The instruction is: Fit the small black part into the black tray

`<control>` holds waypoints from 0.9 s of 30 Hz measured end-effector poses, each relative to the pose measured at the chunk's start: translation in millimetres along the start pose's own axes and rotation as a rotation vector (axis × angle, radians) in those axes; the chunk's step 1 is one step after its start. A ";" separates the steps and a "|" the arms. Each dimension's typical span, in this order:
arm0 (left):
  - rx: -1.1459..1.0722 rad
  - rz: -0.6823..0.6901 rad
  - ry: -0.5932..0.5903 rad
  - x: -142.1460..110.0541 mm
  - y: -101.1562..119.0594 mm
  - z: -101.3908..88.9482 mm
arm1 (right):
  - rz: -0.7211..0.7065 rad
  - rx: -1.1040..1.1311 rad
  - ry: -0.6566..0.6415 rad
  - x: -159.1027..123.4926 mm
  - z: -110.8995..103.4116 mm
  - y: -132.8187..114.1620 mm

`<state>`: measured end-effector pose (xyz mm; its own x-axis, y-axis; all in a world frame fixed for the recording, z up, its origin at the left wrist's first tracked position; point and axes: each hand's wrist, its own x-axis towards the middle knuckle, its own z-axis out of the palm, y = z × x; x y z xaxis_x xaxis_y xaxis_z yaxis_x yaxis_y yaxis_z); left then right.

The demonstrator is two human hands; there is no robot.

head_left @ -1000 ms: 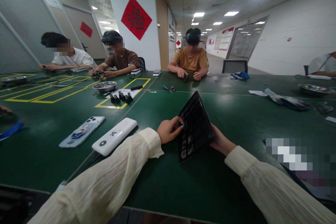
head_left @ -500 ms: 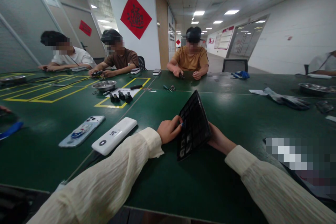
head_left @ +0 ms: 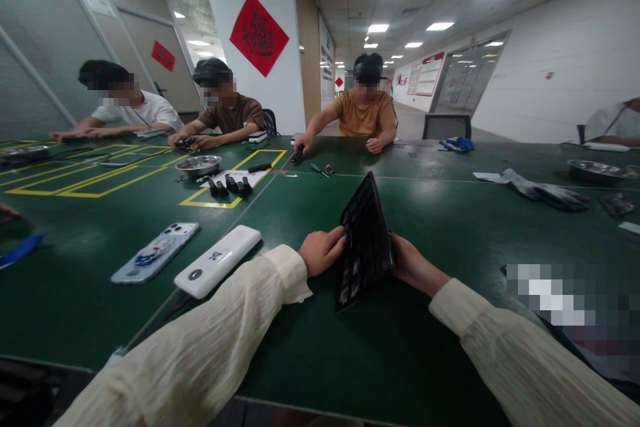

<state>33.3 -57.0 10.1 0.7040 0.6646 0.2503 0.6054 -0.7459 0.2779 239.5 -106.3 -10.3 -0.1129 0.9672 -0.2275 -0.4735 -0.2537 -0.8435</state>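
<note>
A black gridded tray [head_left: 364, 240] stands tilted on its near edge on the green table [head_left: 310, 347], close in front of me. My left hand [head_left: 323, 251] grips its left edge with curled fingers. Behind its right side, my right hand [head_left: 413, 265] holds the back of the tray, with the fingers mostly hidden by it. Some cells near the tray's lower end hold small pale parts. Both my arms wear cream sleeves.
A white power bank [head_left: 218, 259] and a phone [head_left: 155, 251] lie to my left. Further off are small black parts [head_left: 231, 185], a metal bowl [head_left: 201, 163] and yellow tape lines. Three people sit opposite; one reaches a hand [head_left: 300, 144] onto the table. Grey gloves [head_left: 545, 190] lie right.
The tray has tipped steeper, nearer to upright, between my hands. The person in the orange shirt has stretched an arm out to the left across the table.
</note>
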 end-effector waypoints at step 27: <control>0.072 -0.147 0.017 0.7 8.2 -2.5 | 0.013 -0.097 -0.047 2.8 -8.9 4.3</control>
<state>37.9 -62.5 14.9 0.6001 0.7669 0.2274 0.7268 -0.6415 0.2454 244.9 -104.7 -18.8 -0.1606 0.9629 -0.2170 -0.3852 -0.2636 -0.8844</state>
